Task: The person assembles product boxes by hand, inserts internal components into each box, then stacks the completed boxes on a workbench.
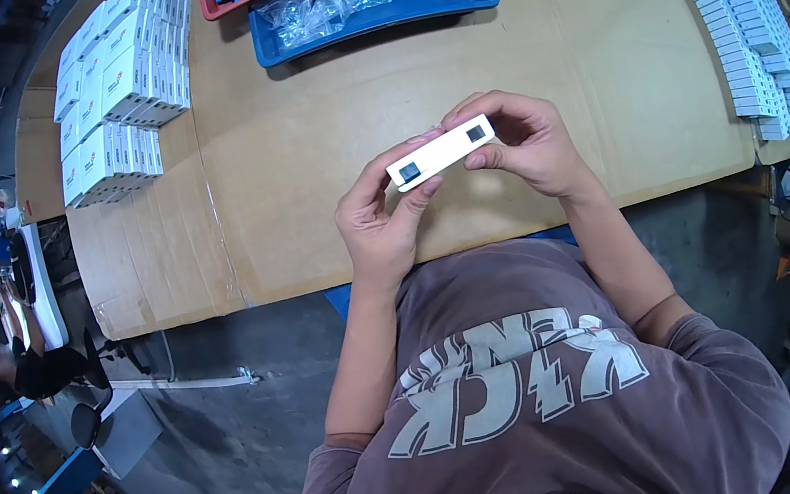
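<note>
A small white box with a dark square opening near each end is held above the cardboard-covered table, tilted with its right end higher. My left hand grips its left end between thumb and fingers. At the other end, my right hand pinches the box, with the fingers behind it and the thumb close to its lower edge. The far side of the box is hidden.
Stacks of white boxes stand on the table at left, more stacks at right. At the back are a blue tray of clear plastic bags and a red tray of blue parts. People sit at far left and right.
</note>
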`<state>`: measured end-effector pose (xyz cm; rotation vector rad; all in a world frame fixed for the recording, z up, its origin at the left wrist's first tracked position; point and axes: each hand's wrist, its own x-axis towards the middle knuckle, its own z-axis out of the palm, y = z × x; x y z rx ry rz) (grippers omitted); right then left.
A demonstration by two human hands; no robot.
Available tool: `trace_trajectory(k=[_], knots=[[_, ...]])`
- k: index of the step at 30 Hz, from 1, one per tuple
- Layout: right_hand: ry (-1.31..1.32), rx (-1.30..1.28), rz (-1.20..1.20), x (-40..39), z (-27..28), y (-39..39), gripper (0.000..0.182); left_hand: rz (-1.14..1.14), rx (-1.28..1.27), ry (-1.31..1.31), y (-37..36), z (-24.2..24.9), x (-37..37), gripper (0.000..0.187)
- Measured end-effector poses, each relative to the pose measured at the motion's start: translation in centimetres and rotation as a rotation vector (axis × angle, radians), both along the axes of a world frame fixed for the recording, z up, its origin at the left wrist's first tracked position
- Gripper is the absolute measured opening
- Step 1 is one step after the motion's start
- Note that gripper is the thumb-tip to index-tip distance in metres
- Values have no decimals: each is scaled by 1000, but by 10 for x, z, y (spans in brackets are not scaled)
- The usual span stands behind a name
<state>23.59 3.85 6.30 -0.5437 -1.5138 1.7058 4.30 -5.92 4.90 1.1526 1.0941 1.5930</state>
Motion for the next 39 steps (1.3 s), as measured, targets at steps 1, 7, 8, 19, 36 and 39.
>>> trace_trajectory(k=[1, 7, 8, 19, 36, 39], knots=[[-25, 17, -9, 0, 3, 0, 35, -2, -2, -1, 0, -1, 0, 43], [36, -141, -61, -1, 3, -2, 35, 132, -81, -262, 9, 25, 18, 42], [43, -159, -62, 0, 5, -1, 35, 129, -111, -211, 7, 19, 14, 41], [-176, 196, 19, -3, 13, 3, 32, 40, -68, 237, 1, 23, -4, 29], [21, -157, -96, -10, 10, -7, 36, 90, -209, -180, 6, 22, 5, 40], [-35, -131, -59, -5, 9, -6, 37, 46, -233, -209, 2, 13, 2, 40]])
